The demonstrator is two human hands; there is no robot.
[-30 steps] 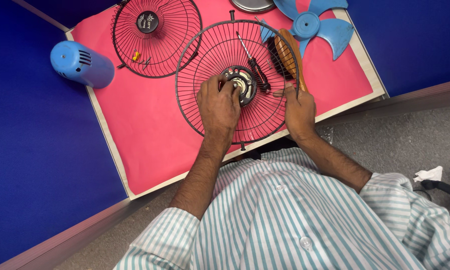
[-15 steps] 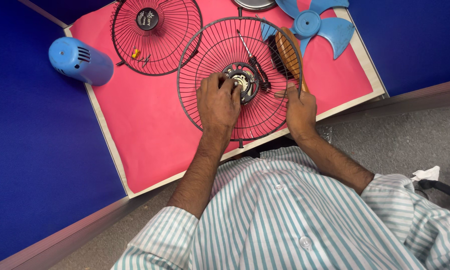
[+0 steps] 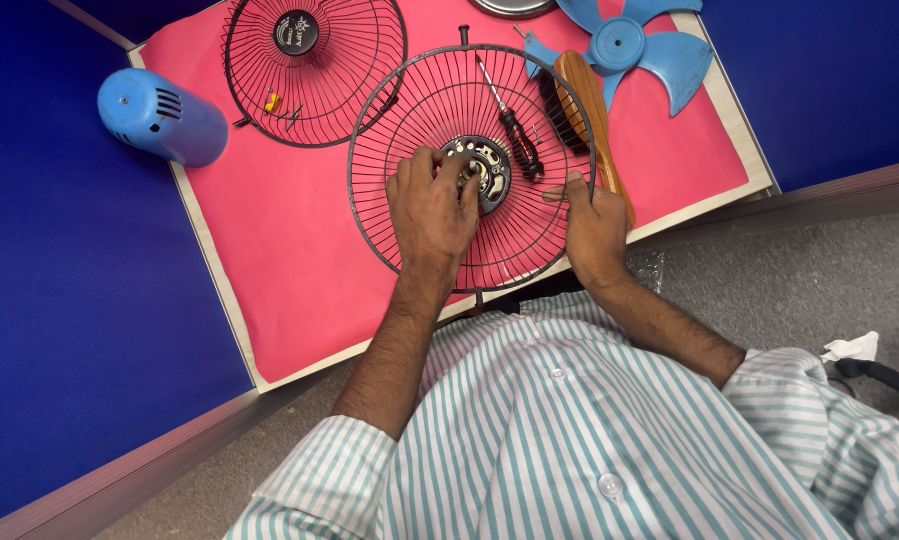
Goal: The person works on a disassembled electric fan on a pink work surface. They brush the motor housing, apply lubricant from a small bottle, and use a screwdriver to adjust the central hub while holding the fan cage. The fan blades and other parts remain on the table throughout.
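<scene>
Resting near the front edge of the pink tabletop [image 3: 269, 260], the wire fan guard [image 3: 409, 130] has its hub [image 3: 489, 170] pinched by left hand [image 3: 431, 210] fingers; right hand [image 3: 594, 225] fingers curl on its rim; bare pink spreads leftward

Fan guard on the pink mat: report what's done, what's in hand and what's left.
Done: the fan lies in parts, with the blue blade, blue motor housing and second guard set apart. In hand: the left hand works at the hub of the wire guard, and the right hand steadies its rim. Left: the parts lie unjoined; a screwdriver rests on the guard.
</scene>
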